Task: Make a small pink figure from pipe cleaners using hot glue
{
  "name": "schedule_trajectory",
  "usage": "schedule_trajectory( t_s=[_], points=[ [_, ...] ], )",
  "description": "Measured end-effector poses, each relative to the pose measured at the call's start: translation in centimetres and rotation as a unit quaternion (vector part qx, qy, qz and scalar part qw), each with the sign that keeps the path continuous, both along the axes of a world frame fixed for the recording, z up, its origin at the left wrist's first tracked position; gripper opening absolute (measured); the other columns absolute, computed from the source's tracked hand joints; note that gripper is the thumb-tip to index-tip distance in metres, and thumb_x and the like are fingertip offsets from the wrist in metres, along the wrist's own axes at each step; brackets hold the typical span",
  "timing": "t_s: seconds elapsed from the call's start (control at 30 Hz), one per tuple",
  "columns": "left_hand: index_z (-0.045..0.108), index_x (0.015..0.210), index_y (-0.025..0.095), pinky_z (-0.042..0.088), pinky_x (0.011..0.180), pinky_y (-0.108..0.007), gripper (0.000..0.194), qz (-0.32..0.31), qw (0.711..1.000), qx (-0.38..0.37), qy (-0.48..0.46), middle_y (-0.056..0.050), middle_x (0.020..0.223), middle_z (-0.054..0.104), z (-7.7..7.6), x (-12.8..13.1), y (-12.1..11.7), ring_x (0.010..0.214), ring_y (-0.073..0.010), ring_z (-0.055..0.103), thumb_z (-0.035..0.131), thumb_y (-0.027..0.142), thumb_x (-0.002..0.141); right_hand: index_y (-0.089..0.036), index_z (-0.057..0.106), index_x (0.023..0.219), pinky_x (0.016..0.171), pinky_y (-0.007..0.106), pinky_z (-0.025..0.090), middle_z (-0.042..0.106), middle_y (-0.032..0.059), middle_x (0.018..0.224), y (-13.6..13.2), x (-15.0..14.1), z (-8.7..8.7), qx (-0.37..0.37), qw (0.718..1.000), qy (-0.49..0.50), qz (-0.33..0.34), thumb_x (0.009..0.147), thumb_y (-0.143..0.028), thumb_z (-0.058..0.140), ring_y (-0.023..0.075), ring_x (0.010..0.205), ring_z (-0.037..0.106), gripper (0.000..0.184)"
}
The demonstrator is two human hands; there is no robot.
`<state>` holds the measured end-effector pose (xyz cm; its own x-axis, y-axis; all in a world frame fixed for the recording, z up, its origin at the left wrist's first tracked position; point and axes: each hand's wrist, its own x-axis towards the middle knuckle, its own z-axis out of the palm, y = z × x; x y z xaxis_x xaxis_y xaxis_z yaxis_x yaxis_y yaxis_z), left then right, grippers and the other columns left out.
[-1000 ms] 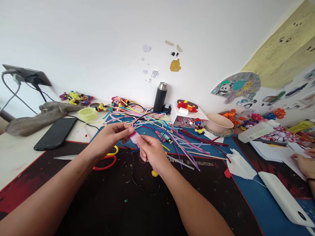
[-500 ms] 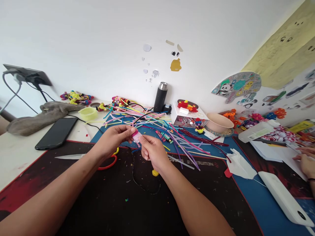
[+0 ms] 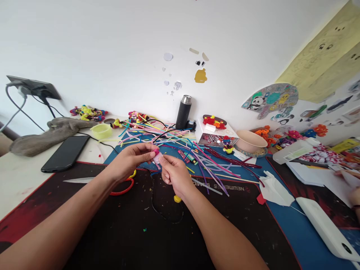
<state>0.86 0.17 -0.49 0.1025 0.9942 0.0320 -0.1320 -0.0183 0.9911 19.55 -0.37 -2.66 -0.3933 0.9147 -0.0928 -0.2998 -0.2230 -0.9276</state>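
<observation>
Between my two hands is a small pink and white fuzzy piece (image 3: 156, 157), which looks like pipe cleaner. My left hand (image 3: 133, 160) pinches its pink upper end between thumb and fingers. The white lower part is gripped by my right hand (image 3: 174, 172), thumb on top and fingers curled under. Beneath my left wrist lie scissors (image 3: 129, 190) with red and yellow handles, partly hidden. A small yellow object (image 3: 177, 198) shows below my right hand. Loose pipe cleaners (image 3: 168, 139) in many colours spread behind both hands.
Against the wall stands a black thermos (image 3: 183, 114), with a white box (image 3: 213, 135) and a beige bowl (image 3: 251, 142) to its right. A phone (image 3: 64, 153) lies at left. On the right are a face mask (image 3: 275, 189), a white power bank (image 3: 326, 225) and another person's blurred hand (image 3: 354, 195).
My left fingers have shifted slightly on the pink end, which now looks more bunched. The right hand stays almost still. At far right the other person's hand has moved.
</observation>
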Motion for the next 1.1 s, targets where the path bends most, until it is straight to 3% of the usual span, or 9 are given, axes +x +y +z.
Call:
schedule_trajectory(
  t_s=[0.27,0.4,0.7,0.8,0.97,1.1],
  points=[
    [0.084,0.099,0.022,0.051,0.067,-0.027,0.042,0.003,1.000,0.016,-0.007,-0.004,0.090,0.074,0.2,0.1,-0.1,0.073,-0.0157,0.060,0.098,0.050,0.071,-0.020,0.067,0.086,0.040,0.024,0.017,0.039,-0.0119,0.047,-0.1,0.1,0.2,-0.002,1.000,0.012,0.002,0.082,-0.059,0.086,0.0068,0.037,0.034,0.044],
    [0.081,0.095,0.022,0.051,0.069,-0.028,0.034,-0.005,0.999,0.047,0.027,-0.003,0.087,0.072,0.4,0.0,-0.2,0.074,-0.0163,0.060,0.092,0.050,0.079,-0.019,0.070,0.089,0.040,0.025,0.017,0.039,-0.0121,0.046,-0.1,0.0,0.1,-0.006,1.000,0.012,0.003,0.079,-0.060,0.087,0.0069,0.038,0.033,0.046],
    [0.081,0.094,0.022,0.050,0.067,-0.029,0.041,-0.003,0.993,0.043,0.108,-0.002,0.085,0.073,-0.1,0.0,-0.3,0.073,-0.0177,0.060,0.088,0.060,0.080,-0.017,0.076,0.088,0.041,0.026,0.019,0.033,-0.0129,0.045,-0.2,-0.2,0.0,-0.009,1.000,-0.008,0.002,0.075,-0.062,0.089,0.0071,0.040,0.026,0.048],
    [0.080,0.102,0.023,0.052,0.070,-0.030,0.040,0.000,0.993,0.051,0.107,-0.004,0.093,0.075,-0.2,-0.1,-0.4,0.077,-0.0196,0.063,0.085,0.059,0.085,-0.019,0.073,0.085,0.041,0.027,0.017,0.033,-0.0129,0.046,-0.3,-0.1,0.4,-0.001,1.000,0.000,0.000,0.075,-0.063,0.089,0.0069,0.039,0.026,0.048],
    [0.071,0.121,0.025,0.059,0.083,-0.037,0.054,-0.060,0.986,0.103,0.116,-0.007,0.112,0.075,0.3,0.1,-0.9,0.097,-0.0265,0.070,0.093,0.048,0.078,-0.020,0.068,0.082,0.041,0.026,0.017,0.036,-0.0123,0.047,-0.1,0.1,0.7,-0.005,1.000,0.025,-0.004,0.077,-0.061,0.089,0.0066,0.038,0.029,0.047],
    [0.066,0.130,0.026,0.058,0.089,-0.040,0.052,-0.038,0.971,0.148,0.182,-0.007,0.120,0.072,0.1,0.5,-1.1,0.103,-0.0262,0.069,0.087,0.045,0.086,-0.019,0.068,0.083,0.041,0.026,0.017,0.039,-0.0116,0.048,-0.1,0.0,0.5,-0.007,1.000,0.018,0.008,0.079,-0.062,0.087,0.0066,0.038,0.032,0.047]
  ],
)
